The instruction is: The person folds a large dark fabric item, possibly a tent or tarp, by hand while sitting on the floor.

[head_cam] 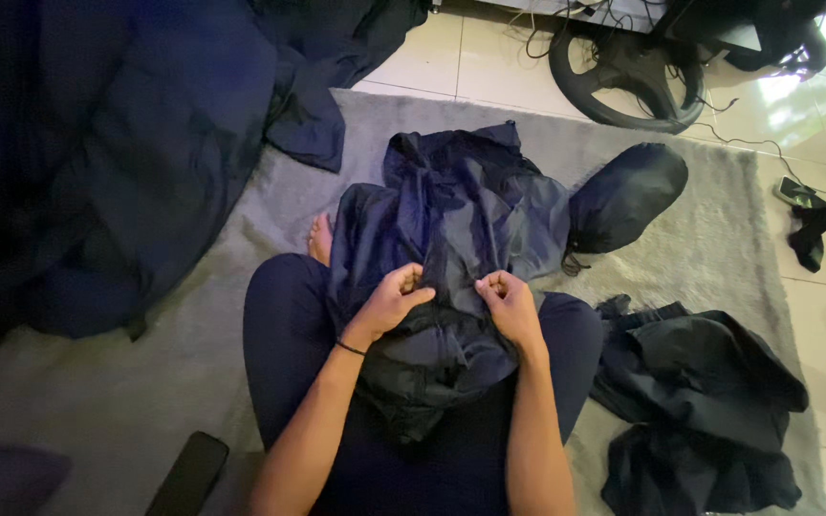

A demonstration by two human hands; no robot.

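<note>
**Two hands gather a dark jacket on a grey rug**

Seen from above, a person sits cross-legged on a pale grey shaggy rug [709, 220], with a thin, crumpled navy-blue nylon jacket [456, 220] spread over the lap and trailing forward onto the rug. The left hand [396, 298], a thin black band [350, 348] at its wrist, is clenched on a fold of the jacket near the middle; the right hand [507, 301] is clenched on the same fabric just beside it, knuckles facing one another across a narrow ridge of cloth. One bare foot [320, 239] shows at the jacket's left edge.

Just beside the jacket, to its right on the rug, lies a stuffed, rounded dark-blue fabric pouch [628, 196] with a short drawstring. Nearer the person's right knee, a heap of rumpled black clothing [705, 401] rests on the rug. A large pile of dark-blue garments [117, 153] fills the left of the view. A flat black rectangular object [189, 474] lies on the rug by the left leg. Beyond the rug, on glossy cream floor tiles [432, 57], stands a black steering wheel [625, 81] among loose black cables [757, 143].
</note>
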